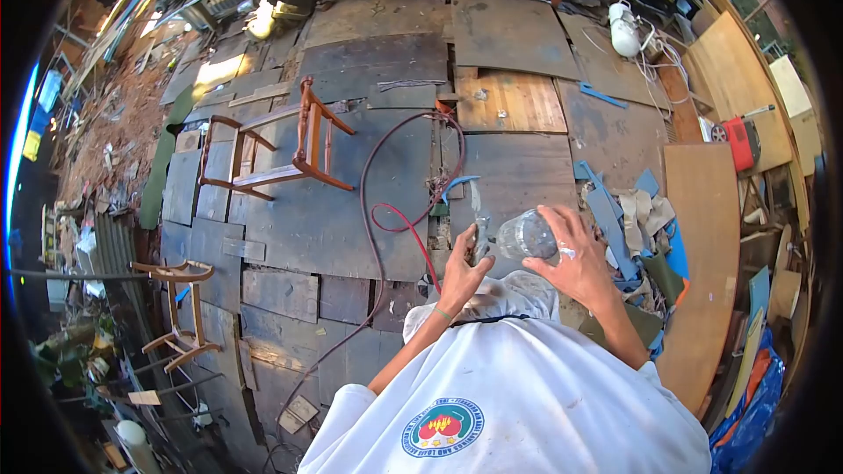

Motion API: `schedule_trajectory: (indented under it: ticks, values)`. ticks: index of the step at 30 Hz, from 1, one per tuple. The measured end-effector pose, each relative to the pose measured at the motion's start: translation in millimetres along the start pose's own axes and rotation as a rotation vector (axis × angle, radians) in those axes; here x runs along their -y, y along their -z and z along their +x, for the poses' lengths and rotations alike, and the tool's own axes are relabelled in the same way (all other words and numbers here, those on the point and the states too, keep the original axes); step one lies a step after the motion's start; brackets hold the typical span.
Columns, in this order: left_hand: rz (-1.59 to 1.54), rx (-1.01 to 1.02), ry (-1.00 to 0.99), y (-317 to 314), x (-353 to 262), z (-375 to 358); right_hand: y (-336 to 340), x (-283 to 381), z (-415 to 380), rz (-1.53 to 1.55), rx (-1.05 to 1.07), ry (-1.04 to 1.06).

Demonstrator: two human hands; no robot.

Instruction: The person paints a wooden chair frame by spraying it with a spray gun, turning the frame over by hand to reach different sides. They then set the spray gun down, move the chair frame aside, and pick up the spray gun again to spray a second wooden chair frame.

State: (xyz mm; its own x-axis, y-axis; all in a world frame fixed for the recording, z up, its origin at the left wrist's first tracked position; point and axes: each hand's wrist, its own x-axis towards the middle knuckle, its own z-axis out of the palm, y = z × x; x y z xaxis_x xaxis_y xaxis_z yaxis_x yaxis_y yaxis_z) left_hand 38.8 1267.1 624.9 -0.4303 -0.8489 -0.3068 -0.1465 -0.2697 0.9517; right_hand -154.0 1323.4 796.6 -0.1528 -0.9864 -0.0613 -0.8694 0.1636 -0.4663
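My left hand is closed round a grey, paint-smeared spray gun, held upright in front of my body. A red hose runs from the floor up to this hand. In my right hand is a cloudy clear plastic cup, tilted on its side with one end toward the spray gun. The fingers and thumb curve around the cup's far end. A pale smear marks the back of this hand. Cup and gun are close together, with the gun's lower part hidden by my left fingers.
A bare wooden chair frame lies on the board-covered floor ahead left. Another wooden frame is further left. The dark hose loops across the boards. Scraps of cloth and foam are piled at right beside a long wooden panel.
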Motion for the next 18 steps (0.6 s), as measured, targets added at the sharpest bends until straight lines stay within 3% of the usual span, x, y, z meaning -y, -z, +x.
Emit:
schedule_trajectory:
  ticks: [5,6,8,14,18]
  values:
    - [0.121,0.144,0.048,-31,-18,55,28,-40,19,-0.030,0.017,-0.077]
    - [0.120,0.108,-0.055,-40,-20,68,35,-49,27,-0.046,0.039,-0.090]
    - [0.135,0.054,-0.046,-61,-28,102,42,-75,49,0.000,0.022,-0.117]
    - [0.285,0.072,-0.037,-122,-59,244,66,-187,155,0.050,-0.068,-0.059]
    - [0.295,0.113,0.022,-159,-118,330,107,-251,229,0.085,-0.061,-0.022]
